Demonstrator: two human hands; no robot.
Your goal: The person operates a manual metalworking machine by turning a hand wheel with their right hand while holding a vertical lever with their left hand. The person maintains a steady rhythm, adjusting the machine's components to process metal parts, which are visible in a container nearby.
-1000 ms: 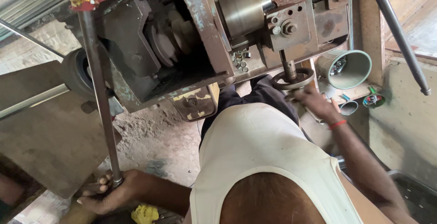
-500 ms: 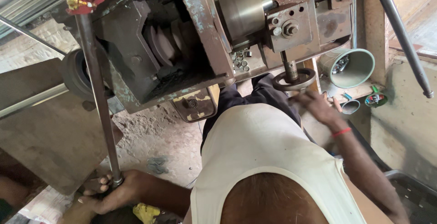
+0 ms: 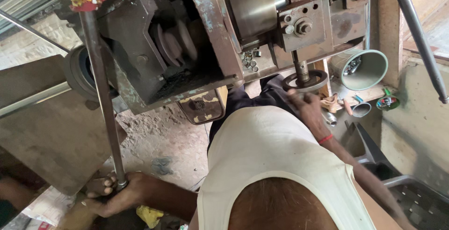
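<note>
Left hand (image 3: 114, 195) clenched on the long grey steel lever bar (image 3: 100, 94); right hand (image 3: 306, 111) loose at the small round iron handwheel (image 3: 306, 80).
I'd judge 2 risks: pulling the lever could catch fingers under the rusty grey press machine (image 3: 196, 38), or the lever grip slips.

L hand (image 3: 114, 195) low at lower left, fingers curled shut in a grip, arm bent across the body; R hand (image 3: 306, 108) stretched fwd on straight arm, fingers curled
</note>
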